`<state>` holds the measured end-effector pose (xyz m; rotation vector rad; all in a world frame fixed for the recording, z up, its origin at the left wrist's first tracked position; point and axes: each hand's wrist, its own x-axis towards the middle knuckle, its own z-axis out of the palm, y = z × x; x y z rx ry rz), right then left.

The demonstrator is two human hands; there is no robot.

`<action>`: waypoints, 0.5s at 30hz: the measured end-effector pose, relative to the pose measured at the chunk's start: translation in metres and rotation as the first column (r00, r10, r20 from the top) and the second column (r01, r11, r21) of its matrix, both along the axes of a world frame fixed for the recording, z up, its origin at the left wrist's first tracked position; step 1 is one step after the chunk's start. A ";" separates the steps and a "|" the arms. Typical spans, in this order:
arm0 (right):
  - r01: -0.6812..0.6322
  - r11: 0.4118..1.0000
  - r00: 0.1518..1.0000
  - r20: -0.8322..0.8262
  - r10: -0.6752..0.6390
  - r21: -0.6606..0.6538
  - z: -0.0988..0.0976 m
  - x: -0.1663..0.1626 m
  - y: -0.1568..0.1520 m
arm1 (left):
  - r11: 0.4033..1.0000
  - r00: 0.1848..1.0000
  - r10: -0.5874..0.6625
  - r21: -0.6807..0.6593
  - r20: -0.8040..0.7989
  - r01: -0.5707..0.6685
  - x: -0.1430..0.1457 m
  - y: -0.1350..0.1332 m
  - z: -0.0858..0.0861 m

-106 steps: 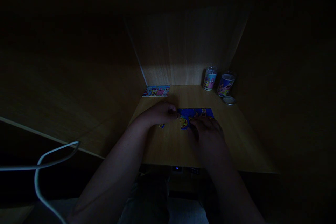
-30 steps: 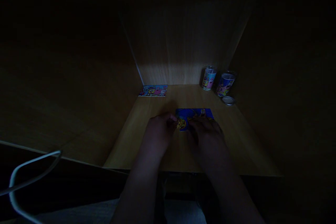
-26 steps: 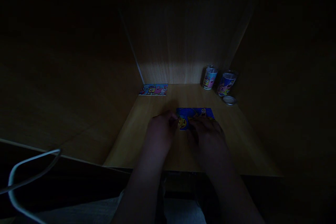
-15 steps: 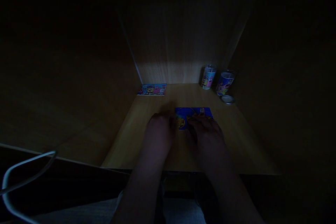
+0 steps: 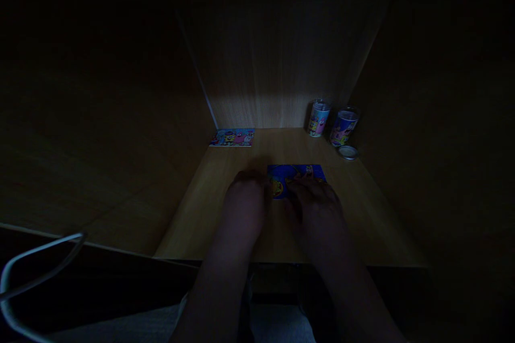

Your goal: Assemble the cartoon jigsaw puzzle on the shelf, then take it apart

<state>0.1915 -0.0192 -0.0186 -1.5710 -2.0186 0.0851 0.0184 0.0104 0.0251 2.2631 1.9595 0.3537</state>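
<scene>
A flat blue cartoon picture (image 5: 295,171) lies on the wooden desk top in front of me. At its left edge is my left hand (image 5: 247,193), closed with its fingers curled down. What those fingers hold, if anything, is hidden. My right hand (image 5: 317,201) rests over the picture's lower right part, fingers stretched out and covering some of it. Between the two hands a round yellow figure in the print shows. The scene is very dark, so fine seams or loose parts in the picture cannot be made out.
A second cartoon picture (image 5: 233,138) lies at the back left corner. Two clear jars with cartoon wrapping, one light blue and pink (image 5: 318,119), one dark blue (image 5: 343,127), stand back right beside a round metal lid (image 5: 348,153). A white cable (image 5: 24,257) loops at lower left.
My left hand has shifted very slightly at the picture's left edge. My right hand stays in place over the picture, and the other things have not moved.
</scene>
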 end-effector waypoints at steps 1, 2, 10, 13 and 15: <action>0.001 1.000 1.000 0.002 -0.001 -0.001 0.000 0.000 0.000 | 1.000 1.000 -0.008 0.002 -0.020 0.009 0.000 0.000 0.000; 0.001 1.000 1.000 0.002 -0.001 0.001 0.000 0.000 0.000 | 1.000 0.999 -0.021 0.002 -0.031 0.021 0.000 0.001 -0.001; -0.010 1.000 1.000 -0.013 0.010 0.027 -0.002 0.000 0.000 | 0.999 0.999 0.031 0.026 0.010 -0.031 -0.019 -0.012 0.019; 0.001 1.000 1.000 -0.013 0.000 0.030 -0.002 0.000 0.000 | 0.973 0.973 0.229 -0.006 -0.039 -0.230 -0.037 -0.021 0.039; 0.004 1.000 1.000 -0.012 -0.003 0.024 -0.002 0.000 0.000 | 0.946 0.948 0.313 -0.068 -0.061 -0.317 -0.049 -0.024 0.045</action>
